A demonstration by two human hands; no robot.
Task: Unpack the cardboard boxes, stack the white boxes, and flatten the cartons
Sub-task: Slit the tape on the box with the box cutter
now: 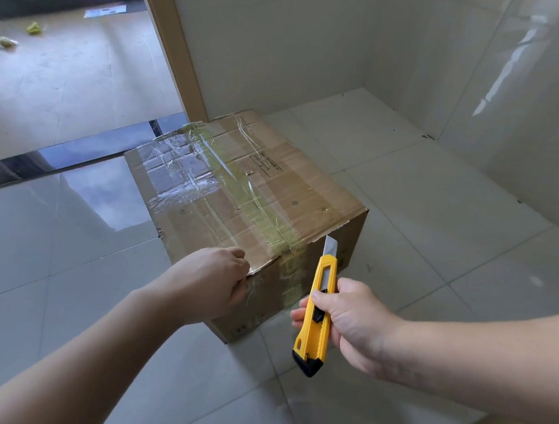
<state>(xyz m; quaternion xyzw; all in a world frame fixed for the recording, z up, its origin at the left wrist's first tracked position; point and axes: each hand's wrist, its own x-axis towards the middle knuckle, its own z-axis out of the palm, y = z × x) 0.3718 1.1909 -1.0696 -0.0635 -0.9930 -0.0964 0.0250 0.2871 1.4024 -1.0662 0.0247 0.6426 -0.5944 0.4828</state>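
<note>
— Where's the carton?

— Taped cardboard box (236, 195) on the tiled floor (424, 219), tucked near the wall corner, beside the wooden door frame (176, 51). Sealed with yellowish tape (250, 197) down the centre seam and over the near face, plus crinkled clear tape on the far left of the lid.

— And the hands?

— Left hand (216, 278) curled on the near top edge, fingers pinching what looks like the flap lip or loose tape there; can't tell which. Right hand (352, 320) wrapped tight round a yellow utility knife (317, 306), thumb by the black slider, blade (329, 245) out and just at the near top edge, right of the tape strip.

— How will it handle?

— Probably stiff enough, though dented and scuffed at the corners. Weight unknowable from here. Tape likely slick and stretchy, better sliced than torn.

— Best place to hold?

— Top edge, well left of the cut line, pressing down to steady. Shallow blade only, given the white boxes presumably inside.
</note>
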